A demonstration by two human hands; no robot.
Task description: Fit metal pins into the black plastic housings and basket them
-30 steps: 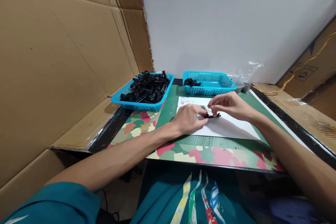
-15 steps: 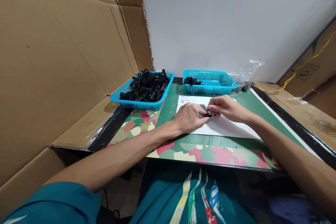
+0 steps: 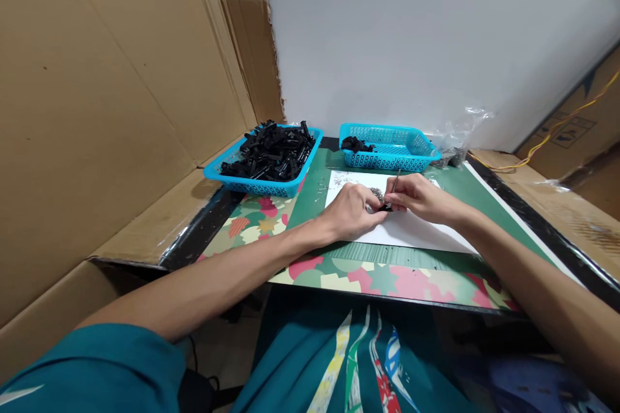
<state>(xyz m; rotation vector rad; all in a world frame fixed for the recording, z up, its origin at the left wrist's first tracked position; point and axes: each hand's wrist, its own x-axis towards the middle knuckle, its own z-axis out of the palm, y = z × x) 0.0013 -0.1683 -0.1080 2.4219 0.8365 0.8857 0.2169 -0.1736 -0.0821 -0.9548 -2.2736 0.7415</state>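
Over a white sheet (image 3: 426, 232), my left hand (image 3: 352, 210) is closed on a small black plastic part (image 3: 386, 208), mostly hidden by the fingers. My right hand (image 3: 411, 197) pinches a thin metal tool (image 3: 397, 179), which looks like tweezers, its upper end sticking up above the fingers. The fingers of both hands meet at the black part. Right behind them lies a heap of tiny metal pieces (image 3: 376, 193), with more small metal pieces (image 3: 343, 179) scattered at the sheet's back left corner.
A blue basket (image 3: 285, 189) heaped with black plastic parts (image 3: 274, 151) stands at the left. Behind the hands is a second blue basket (image 3: 394, 161) with a few black parts (image 3: 356, 144). A clear plastic bag (image 3: 458, 142) sits right of it. Cardboard (image 3: 121, 77) walls the left side.
The view has shifted slightly. Both hands stay together at the black part, with only small finger movement; the metal tool leans a little more to the right.
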